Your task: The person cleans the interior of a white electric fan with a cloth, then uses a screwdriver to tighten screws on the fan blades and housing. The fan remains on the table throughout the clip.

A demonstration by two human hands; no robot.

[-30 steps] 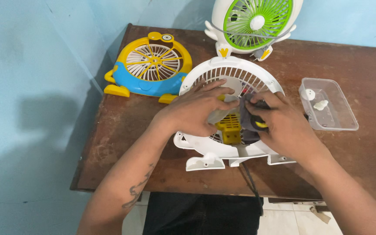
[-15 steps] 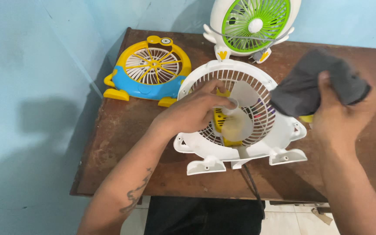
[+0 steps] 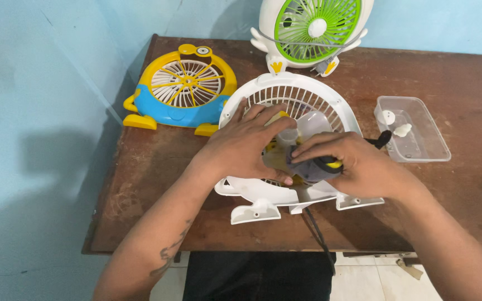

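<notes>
A white fan housing (image 3: 308, 92) lies flat on the wooden table (image 3: 475, 83), grille up, with a clear blade (image 3: 311, 122) and yellow parts at its centre. My left hand (image 3: 241, 147) presses on the middle of the fan, fingers curled over the yellow hub. My right hand (image 3: 364, 164) grips a dark grey cloth (image 3: 308, 170) and holds it against the fan's centre, touching my left fingertips. A bit of yellow and a black end show at the right hand; I cannot tell what they are. A black cable (image 3: 319, 234) runs from the fan over the table's front edge.
A yellow and blue fan (image 3: 182, 92) lies at the left rear. A green and white fan (image 3: 313, 28) stands at the back. A clear plastic container (image 3: 414, 136) with small white parts sits to the right. A blue wall borders the table's left and back.
Half a second ago my right hand held the grey cloth raised to the right of the fan; it has come back down onto the fan's centre. My left hand stayed on the fan.
</notes>
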